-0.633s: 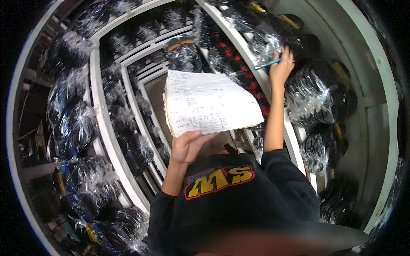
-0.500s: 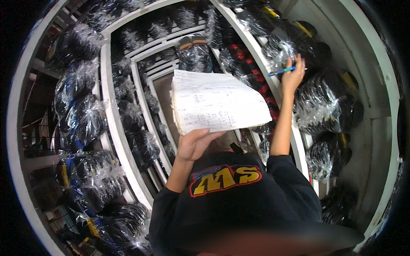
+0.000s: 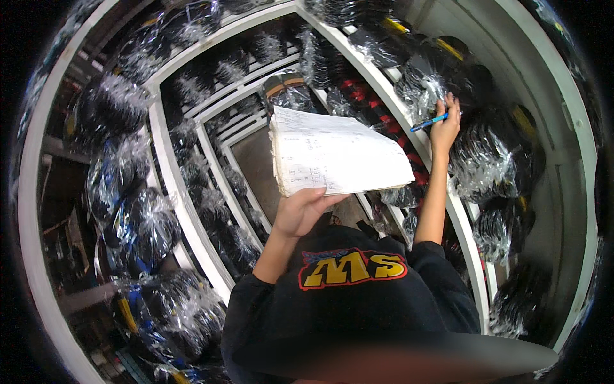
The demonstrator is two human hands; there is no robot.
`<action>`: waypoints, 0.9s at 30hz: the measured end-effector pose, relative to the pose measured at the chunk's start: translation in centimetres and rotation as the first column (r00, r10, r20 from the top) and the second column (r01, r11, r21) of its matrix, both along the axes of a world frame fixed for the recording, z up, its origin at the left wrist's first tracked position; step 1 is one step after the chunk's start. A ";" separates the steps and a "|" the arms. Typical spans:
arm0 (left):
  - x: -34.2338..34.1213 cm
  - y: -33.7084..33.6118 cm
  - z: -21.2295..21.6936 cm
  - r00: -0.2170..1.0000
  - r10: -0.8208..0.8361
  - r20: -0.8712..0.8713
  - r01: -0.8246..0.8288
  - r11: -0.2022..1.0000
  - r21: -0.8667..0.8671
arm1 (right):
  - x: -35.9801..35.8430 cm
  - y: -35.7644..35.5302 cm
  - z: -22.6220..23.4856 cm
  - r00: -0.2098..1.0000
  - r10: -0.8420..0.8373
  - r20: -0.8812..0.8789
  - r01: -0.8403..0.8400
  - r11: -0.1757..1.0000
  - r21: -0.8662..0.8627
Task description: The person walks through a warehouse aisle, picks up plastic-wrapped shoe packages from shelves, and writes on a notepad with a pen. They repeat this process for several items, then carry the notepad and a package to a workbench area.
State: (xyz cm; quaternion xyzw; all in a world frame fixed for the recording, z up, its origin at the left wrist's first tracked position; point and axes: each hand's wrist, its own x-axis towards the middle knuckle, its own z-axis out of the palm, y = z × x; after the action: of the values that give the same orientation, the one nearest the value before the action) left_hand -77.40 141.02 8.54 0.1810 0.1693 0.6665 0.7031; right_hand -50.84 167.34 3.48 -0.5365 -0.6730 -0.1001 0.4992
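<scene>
My left hand (image 3: 302, 211) grips the near edge of an open notebook (image 3: 345, 150), its thumb on top of the page. Handwriting covers part of the white page, and the book's edges look worn. Out to the right, my right hand (image 3: 446, 125) pinches a blue pen (image 3: 427, 123), which points left. Its fingertips are by a bundle of dark goods in clear plastic wrap (image 3: 422, 86) on the right-hand rack. I cannot tell whether they touch the plastic.
White rack frames (image 3: 173, 173) rise on the left, with more plastic-wrapped dark bundles (image 3: 150, 227). The right rack's white rail (image 3: 384, 73) runs beside my right arm. Red and black items (image 3: 364, 96) and a brown-banded bundle (image 3: 286, 89) sit beyond the notebook.
The notebook and my left hand have shifted slightly right in the picture. My right hand with the pen appears a little lower and farther right. Both grips stay the same.
</scene>
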 end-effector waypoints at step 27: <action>0.6 4.3 -3.7 0.788 -0.564 -0.245 0.524 0.825 -0.213 | 6.7 -31.9 7.0 0.648 -0.377 -0.662 0.304 0.925 -0.229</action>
State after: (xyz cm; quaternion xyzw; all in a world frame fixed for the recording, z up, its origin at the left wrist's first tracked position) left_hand -76.80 145.29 4.81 0.2728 0.2580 0.3874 0.8420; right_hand -44.14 135.48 10.47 -0.6743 -0.3267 0.0495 0.6604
